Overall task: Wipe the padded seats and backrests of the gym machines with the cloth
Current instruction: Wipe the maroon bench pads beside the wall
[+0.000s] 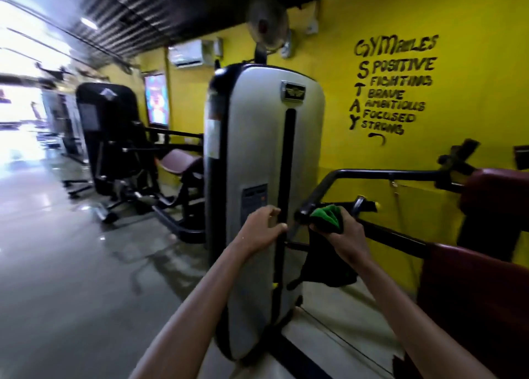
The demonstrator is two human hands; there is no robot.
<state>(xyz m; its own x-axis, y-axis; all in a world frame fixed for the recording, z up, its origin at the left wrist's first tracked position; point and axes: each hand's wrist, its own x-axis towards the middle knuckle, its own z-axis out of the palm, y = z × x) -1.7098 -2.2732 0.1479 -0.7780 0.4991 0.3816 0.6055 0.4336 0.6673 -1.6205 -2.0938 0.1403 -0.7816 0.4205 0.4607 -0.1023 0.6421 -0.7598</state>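
My right hand [342, 235] grips a bunched green and black cloth [327, 217], part of which hangs below the hand, beside the end of a black machine bar [372, 174]. My left hand [262, 227] is raised in front of the grey weight-stack cover [257, 149], fingers loosely curled and holding nothing. A dark red padded seat [472, 298] lies at the lower right, with a dark red padded backrest [495, 195] above it. Another padded seat [179, 159] sits on the machine further back, left of the cover.
A yellow wall [472, 20] with painted words runs along the right. A black machine [106, 135] stands at the back left. Shiny grey floor [71, 264] stretches to the left toward a bright opening. A wall fan [266, 23] hangs above the cover.
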